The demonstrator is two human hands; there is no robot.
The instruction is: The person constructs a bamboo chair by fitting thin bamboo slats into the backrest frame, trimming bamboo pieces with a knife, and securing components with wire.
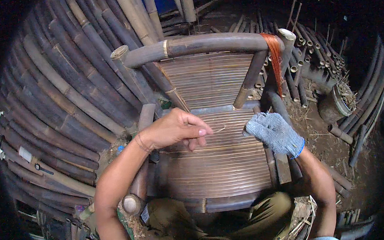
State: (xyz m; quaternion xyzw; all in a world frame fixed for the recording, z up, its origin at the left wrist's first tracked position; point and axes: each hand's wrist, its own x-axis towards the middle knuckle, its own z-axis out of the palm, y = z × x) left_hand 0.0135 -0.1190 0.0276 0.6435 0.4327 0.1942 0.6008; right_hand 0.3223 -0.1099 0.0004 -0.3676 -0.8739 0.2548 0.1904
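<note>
My bare left hand (175,128) is over the slatted seat of a bamboo chair (220,179), thumb and forefinger pinched on a thin pale strand (220,129). The strand's loose end sticks out toward my right hand (275,132), which wears a grey knitted glove with a blue cuff. Its fingers are curled together a short gap away from the strand; what they hold, if anything, is hidden. Beyond both hands rises the chair's slatted backrest (211,78) under a thick bamboo top rail (206,45). Orange-red strands (275,58) hang in a bundle from the rail's right end.
Long dark bamboo poles (66,91) lean in rows along the left. Cut bamboo lengths (313,46) are piled at the far right, near a bucket (335,105) holding scraps. My knees (271,211) are against the chair's front edge.
</note>
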